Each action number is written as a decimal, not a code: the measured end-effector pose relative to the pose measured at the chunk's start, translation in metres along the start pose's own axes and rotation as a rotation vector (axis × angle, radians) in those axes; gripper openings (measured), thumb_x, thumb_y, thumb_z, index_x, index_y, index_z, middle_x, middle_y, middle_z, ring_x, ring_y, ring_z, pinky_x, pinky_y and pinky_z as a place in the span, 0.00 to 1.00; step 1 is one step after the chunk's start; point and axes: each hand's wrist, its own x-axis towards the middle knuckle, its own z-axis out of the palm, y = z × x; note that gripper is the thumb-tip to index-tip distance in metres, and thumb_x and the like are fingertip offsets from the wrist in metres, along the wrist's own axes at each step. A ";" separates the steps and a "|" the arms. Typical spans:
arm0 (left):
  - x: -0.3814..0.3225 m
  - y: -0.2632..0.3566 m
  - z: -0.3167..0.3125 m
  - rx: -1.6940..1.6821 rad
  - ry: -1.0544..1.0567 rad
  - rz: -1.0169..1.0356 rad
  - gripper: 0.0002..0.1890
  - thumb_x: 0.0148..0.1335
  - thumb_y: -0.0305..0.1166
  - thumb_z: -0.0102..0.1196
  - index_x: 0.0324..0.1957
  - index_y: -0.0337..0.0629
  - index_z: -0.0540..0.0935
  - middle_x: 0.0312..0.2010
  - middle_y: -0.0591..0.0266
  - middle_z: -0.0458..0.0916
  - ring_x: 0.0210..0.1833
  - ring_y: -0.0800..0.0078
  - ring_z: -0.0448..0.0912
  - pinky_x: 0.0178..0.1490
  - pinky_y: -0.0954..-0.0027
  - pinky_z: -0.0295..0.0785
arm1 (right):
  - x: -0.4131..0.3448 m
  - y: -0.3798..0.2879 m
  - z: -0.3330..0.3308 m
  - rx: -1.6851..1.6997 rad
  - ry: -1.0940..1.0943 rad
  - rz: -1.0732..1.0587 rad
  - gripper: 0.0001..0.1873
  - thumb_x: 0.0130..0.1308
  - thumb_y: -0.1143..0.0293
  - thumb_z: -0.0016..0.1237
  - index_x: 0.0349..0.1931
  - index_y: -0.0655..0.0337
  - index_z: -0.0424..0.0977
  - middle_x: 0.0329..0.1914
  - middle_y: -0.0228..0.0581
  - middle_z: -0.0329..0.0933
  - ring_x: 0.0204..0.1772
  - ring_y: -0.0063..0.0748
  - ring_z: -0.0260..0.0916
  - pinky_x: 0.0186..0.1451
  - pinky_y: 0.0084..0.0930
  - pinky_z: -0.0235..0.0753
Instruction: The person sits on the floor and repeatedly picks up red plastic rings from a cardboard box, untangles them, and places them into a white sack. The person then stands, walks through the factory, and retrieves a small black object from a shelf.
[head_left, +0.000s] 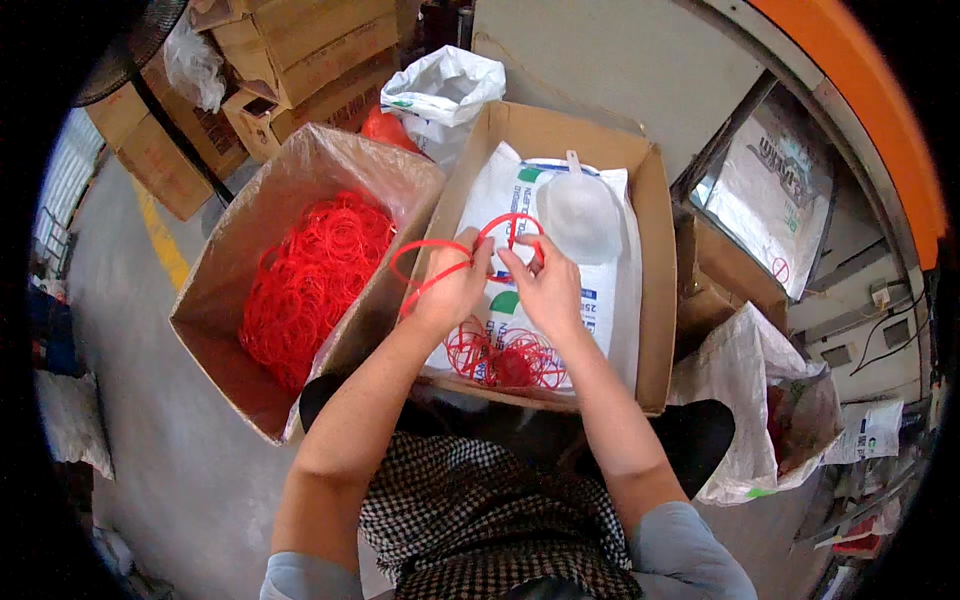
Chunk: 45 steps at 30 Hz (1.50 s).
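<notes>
My left hand (455, 283) grips several red plastic rings (418, 244), some of which loop out beyond its back and wrist. One more red ring (510, 216) spans the gap between both hands, and the fingers of my right hand (551, 283) pinch its right side. Both hands are above white printed sacks (510, 180) that line a shallow cardboard box (658, 315). A translucent plastic scoop (579, 217) lies on the sacks beyond my right hand. Thin red plastic pieces (514, 364) sit in a tangle near the box's front edge, between my forearms.
To the left, a plastic-lined carton (217, 300) holds a heap of red rings (322, 277). Behind stand an open white sack (442, 86) and stacked cartons (322, 45). At right are another open sack (731, 367) and an orange machine frame (892, 120).
</notes>
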 end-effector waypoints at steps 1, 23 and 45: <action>-0.003 0.000 -0.001 -0.052 -0.019 0.070 0.10 0.60 0.31 0.45 0.28 0.32 0.72 0.20 0.47 0.74 0.26 0.59 0.76 0.30 0.63 0.69 | 0.003 0.003 0.003 0.199 -0.036 -0.010 0.08 0.59 0.69 0.45 0.29 0.66 0.72 0.20 0.31 0.68 0.23 0.22 0.64 0.28 0.19 0.63; 0.020 -0.063 -0.029 0.356 -0.036 -0.051 0.12 0.57 0.36 0.50 0.43 0.46 0.77 0.29 0.46 0.77 0.34 0.57 0.77 0.38 0.65 0.70 | 0.003 0.165 0.184 -0.448 -0.837 -0.054 0.16 0.57 0.58 0.40 0.40 0.56 0.71 0.38 0.49 0.74 0.41 0.50 0.72 0.45 0.38 0.71; 0.015 -0.039 -0.001 0.110 -0.243 -0.172 0.14 0.59 0.36 0.46 0.30 0.32 0.77 0.27 0.46 0.78 0.34 0.56 0.77 0.39 0.62 0.69 | 0.044 0.084 -0.016 1.155 -0.495 0.286 0.14 0.59 0.62 0.46 0.36 0.66 0.70 0.13 0.24 0.60 0.14 0.16 0.52 0.16 0.15 0.52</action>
